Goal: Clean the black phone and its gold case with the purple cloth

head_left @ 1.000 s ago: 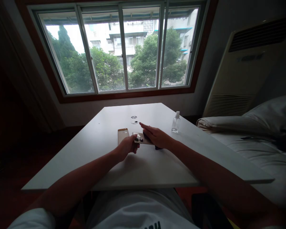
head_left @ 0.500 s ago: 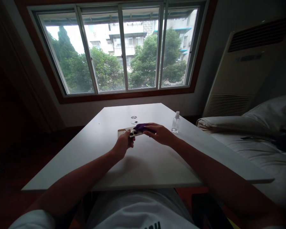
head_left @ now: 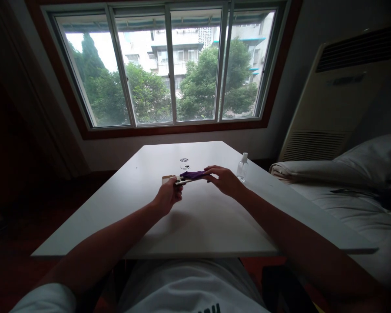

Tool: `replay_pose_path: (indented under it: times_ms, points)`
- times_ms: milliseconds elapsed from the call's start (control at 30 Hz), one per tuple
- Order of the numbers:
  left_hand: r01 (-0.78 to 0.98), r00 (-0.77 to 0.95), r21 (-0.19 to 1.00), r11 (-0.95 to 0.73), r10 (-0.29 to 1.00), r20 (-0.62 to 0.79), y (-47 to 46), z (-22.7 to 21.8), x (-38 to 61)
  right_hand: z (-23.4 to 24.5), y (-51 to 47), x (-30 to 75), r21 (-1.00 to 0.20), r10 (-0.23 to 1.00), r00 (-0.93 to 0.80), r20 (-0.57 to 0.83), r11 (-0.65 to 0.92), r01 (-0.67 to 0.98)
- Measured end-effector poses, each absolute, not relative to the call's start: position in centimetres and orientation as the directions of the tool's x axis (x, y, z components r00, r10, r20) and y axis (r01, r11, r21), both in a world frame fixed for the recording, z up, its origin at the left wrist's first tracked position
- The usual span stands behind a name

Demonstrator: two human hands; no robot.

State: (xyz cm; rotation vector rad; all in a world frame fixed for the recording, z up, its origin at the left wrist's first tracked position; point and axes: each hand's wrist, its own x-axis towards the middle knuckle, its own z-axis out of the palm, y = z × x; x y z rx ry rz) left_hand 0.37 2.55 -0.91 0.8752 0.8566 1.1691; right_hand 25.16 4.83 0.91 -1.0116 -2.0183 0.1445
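My left hand [head_left: 168, 194] is closed on the near end of a gold phone [head_left: 182, 181], which it holds almost edge-on just above the white table [head_left: 195, 217]. My right hand [head_left: 224, 179] pinches a purple cloth [head_left: 193, 174] that lies over the phone's top side. Behind the left hand a second gold phone or case [head_left: 168, 178] rests flat on the table, mostly hidden.
A small clear spray bottle [head_left: 243, 167] stands on the table right of my right hand. Two small round discs [head_left: 184, 163] lie further back. A bed with white bedding [head_left: 352, 182] and an air-conditioner unit [head_left: 342, 95] are at the right. A wide window is behind the table.
The phone lay flat under my right palm; my left hand has lifted and tilted it. My right hand has brought the purple cloth on top of it.
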Motion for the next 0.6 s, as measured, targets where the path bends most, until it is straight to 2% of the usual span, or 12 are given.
replay_pose_path:
  times_ms: [100,200,300,467,600]
  points:
    - [-0.321,0.202,0.921,0.219,0.966,-0.159,2.5,-1.0,0.4,1.4,4.7,25.2,-0.62,0.803,-0.165,0.572,0.556,0.554]
    - [-0.226,0.251,0.933,0.28,0.942,-0.221,2.3,-1.1,0.4,1.9,4.9,25.4,-0.723,0.832,0.02,0.555,0.47,0.506]
    - [-0.158,0.297,0.943,0.294,0.925,-0.239,2.1,-1.2,0.3,2.2,5.4,26.2,-0.74,0.823,0.127,0.553,0.415,0.529]
    - [-0.058,0.362,0.968,0.244,0.909,-0.208,1.4,-0.7,0.3,2.5,6.3,27.8,-0.693,0.822,0.18,0.54,0.314,0.649]
    - [-0.034,0.42,0.979,0.199,0.892,-0.167,0.9,-0.4,0.5,2.7,6.2,28.2,-0.737,0.877,0.189,0.442,0.235,0.634]
